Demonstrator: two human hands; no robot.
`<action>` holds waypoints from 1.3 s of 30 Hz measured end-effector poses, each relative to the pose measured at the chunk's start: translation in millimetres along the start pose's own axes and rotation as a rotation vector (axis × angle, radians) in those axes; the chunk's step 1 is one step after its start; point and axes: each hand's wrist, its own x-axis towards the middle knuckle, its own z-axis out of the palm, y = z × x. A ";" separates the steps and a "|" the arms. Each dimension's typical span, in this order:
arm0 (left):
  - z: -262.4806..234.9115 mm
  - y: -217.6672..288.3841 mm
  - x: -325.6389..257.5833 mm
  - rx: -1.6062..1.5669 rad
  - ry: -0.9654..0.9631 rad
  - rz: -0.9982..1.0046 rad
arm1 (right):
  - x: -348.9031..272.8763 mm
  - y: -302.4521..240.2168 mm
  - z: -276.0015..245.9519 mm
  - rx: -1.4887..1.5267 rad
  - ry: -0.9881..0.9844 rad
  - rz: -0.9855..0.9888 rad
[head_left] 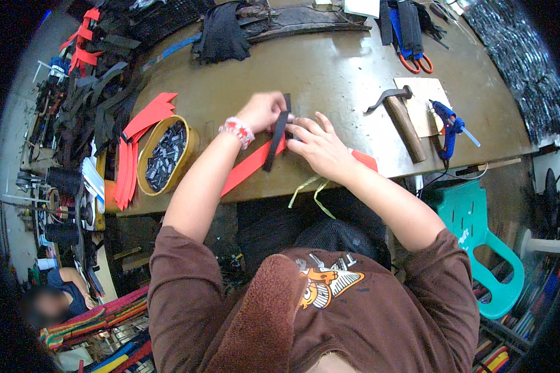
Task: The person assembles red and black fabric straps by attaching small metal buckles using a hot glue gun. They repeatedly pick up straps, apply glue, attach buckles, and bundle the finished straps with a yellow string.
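A black strap (275,142) lies slanted across a red strap (250,166) near the table's front edge. My left hand (262,110) is closed, pinching the upper part of the black strap; its fingertips are slightly blurred. From the right, my right hand (320,148) meets the same spot with thumb and forefinger closed on the black strap, its outer fingers lifted. Another red end (364,160) shows beyond my right wrist. A yellow tape measure (311,188) hangs over the front edge beneath my right hand.
Left of my forearm stands a yellow tub (190,142) of small black buckles beside red straps (144,127). At right are a hammer (404,127), a blue glue gun (447,130), and scissors (415,64) farther back. A green plastic chair (473,217) stands lower right; a person (74,283) is lower left.
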 end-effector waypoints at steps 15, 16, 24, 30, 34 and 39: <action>99.2 90.5 -140.7 0.397 0.153 0.077 | -106.6 96.8 -56.3 -0.900 -0.209 0.785; 98.3 90.5 -140.1 0.401 0.137 0.081 | -104.5 97.8 -54.2 -0.865 -0.304 0.836; 95.3 95.2 -146.7 0.376 0.147 0.060 | -46.4 -2.7 -95.6 0.134 -0.056 0.851; 96.1 90.8 -144.5 0.379 0.148 0.062 | -42.8 -65.7 -74.4 0.349 -0.279 0.779; 94.4 95.0 -146.2 0.322 0.222 0.097 | -29.8 -56.3 -71.0 0.463 -0.012 0.772; 94.4 97.1 -143.5 0.420 0.157 0.072 | -21.3 -7.1 -60.4 0.407 -0.109 0.848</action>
